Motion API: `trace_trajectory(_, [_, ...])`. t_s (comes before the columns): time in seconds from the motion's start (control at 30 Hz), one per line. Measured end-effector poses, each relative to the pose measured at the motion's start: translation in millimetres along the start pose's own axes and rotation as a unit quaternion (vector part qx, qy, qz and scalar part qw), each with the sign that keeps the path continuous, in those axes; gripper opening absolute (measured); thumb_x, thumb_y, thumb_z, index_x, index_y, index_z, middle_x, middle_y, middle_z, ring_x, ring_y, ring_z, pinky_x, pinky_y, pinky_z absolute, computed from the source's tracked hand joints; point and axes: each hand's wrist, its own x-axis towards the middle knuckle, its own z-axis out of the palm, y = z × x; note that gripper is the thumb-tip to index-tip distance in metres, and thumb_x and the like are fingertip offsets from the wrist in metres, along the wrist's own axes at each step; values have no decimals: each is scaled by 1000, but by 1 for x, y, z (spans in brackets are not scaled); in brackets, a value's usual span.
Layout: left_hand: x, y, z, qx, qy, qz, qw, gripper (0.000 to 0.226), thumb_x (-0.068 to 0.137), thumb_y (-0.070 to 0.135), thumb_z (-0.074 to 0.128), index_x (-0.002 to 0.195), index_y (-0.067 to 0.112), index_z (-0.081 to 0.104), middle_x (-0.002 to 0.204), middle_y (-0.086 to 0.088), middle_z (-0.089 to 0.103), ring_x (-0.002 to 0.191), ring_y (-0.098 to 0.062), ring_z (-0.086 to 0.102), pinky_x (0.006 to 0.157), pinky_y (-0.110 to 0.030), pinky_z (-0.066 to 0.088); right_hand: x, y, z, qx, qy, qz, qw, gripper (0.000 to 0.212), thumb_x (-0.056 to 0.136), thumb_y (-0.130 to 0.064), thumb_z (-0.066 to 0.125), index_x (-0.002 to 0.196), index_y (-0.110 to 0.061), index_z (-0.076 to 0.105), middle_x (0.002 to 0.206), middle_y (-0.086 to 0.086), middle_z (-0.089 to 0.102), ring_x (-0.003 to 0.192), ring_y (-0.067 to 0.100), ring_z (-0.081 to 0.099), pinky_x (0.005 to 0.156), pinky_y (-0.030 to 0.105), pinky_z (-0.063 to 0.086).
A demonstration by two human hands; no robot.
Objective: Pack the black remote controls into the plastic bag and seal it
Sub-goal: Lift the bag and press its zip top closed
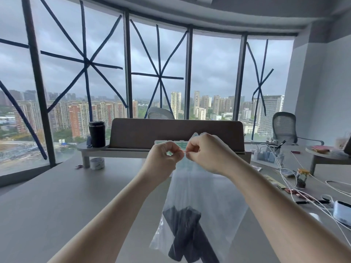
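Observation:
A clear plastic bag [205,190] hangs in the air in front of me, held up by its top edge. Black remote controls [187,232] lie crossed over each other at the bottom of the bag. My left hand [163,158] and my right hand [207,152] pinch the bag's top strip side by side, fingertips almost touching. A green and white printed band shows at the bag's top, partly hidden behind my fingers.
A grey desk [57,205] lies below the bag. A brown desk divider [176,133] and a black tumbler [97,133] stand behind. White cables [303,188], a small jar [302,177] and a white device [341,211] clutter the right side. A tape roll [97,163] sits at left.

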Motion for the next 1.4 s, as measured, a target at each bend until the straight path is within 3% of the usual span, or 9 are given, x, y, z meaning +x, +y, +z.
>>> trace_trajectory(0.13, [-1,-4,1,0,20,8,1000,25,83,10,62,61,20,56,44,15,51,46,-7,40,50,-24,35,-6,-4,3,-25,10,2,1000,11,89,-28,60,86,-25,70,70,-12,53,80,22,60,75,36,50])
trace_trajectory(0.23, [-2,-8,0,-5,61,17,998,25,82,9,63,61,20,57,53,10,51,52,-15,41,57,-29,37,-10,1,6,-48,23,5,999,14,90,-29,56,84,-24,67,81,-9,64,83,25,60,71,34,44])
trace_trajectory(0.37, [0,-15,-11,-25,112,13,993,18,81,8,64,64,13,61,54,9,52,52,-13,44,61,-30,38,-19,17,2,-73,28,10,997,17,92,-29,53,82,-21,64,81,-14,59,87,23,61,72,34,44])
trace_trajectory(0.63, [1,-36,-38,-51,176,-27,983,22,80,8,65,61,19,63,43,13,54,49,-13,44,52,-29,36,-37,41,2,-86,14,29,996,17,93,-33,51,83,-24,61,85,-12,61,88,24,61,76,34,45])
trace_trajectory(0.77, [1,-48,-47,-49,193,-35,979,21,80,10,65,61,19,63,49,7,52,51,-16,42,56,-31,35,-45,41,6,-97,-7,26,995,18,94,-35,47,79,-28,52,84,-14,55,89,25,59,73,34,41])
trace_trajectory(0.83, [2,-52,-52,-53,197,-44,978,24,80,12,65,59,20,62,43,10,50,49,-17,41,55,-31,34,-46,40,4,-102,-8,23,994,17,95,-34,47,79,-30,49,85,-15,53,90,23,58,73,34,41])
trace_trajectory(1.0, [2,-51,-59,-84,202,-58,974,27,82,8,64,58,19,60,37,10,46,42,-16,36,49,-26,30,-47,32,-2,-116,-9,20,993,17,96,-31,46,79,-30,48,92,-13,57,91,21,59,80,36,48])
trace_trajectory(1.23, [1,-49,-69,-115,207,-46,971,21,83,4,61,64,13,57,48,3,47,38,-12,40,42,-24,32,-44,9,-9,-145,54,41,987,21,96,-34,48,80,-21,55,97,-3,67,92,27,62,76,36,48])
trace_trajectory(1.4, [10,-72,-92,-113,200,-71,971,16,86,7,58,72,13,58,54,-1,52,40,-10,53,43,-25,43,-14,4,19,-108,83,37,990,21,95,-34,53,82,-18,61,85,0,69,83,28,64,73,39,54])
